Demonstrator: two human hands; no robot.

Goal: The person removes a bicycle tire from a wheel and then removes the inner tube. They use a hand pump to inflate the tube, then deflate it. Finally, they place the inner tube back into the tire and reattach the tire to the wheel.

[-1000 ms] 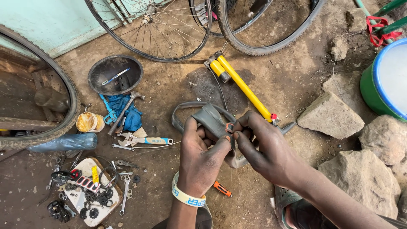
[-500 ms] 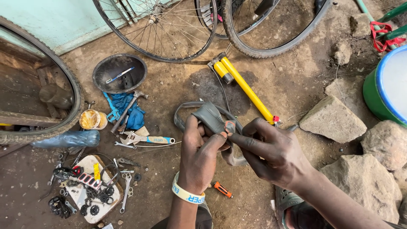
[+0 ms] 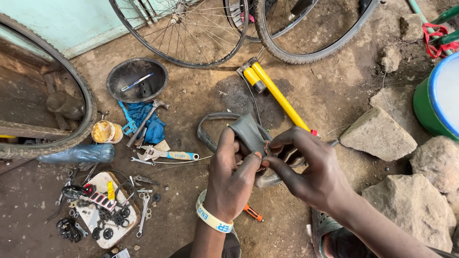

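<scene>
Grey rubber fills the middle of my view: a bicycle inner tube held up over the dirt ground, folded between both hands. My left hand is closed around the fold, thumb pressed on the rubber, a pale wristband on its wrist. My right hand pinches the same fold with narrow fingertips, right beside the left thumb. The tube's loose loop hangs down toward the ground behind the hands. A yellow pump lies just beyond the tube. To the left lie an adjustable wrench, a hammer on a blue cloth, and a dark bowl. Spoked wheels lean at the top, and rough stones sit to the right.
</scene>
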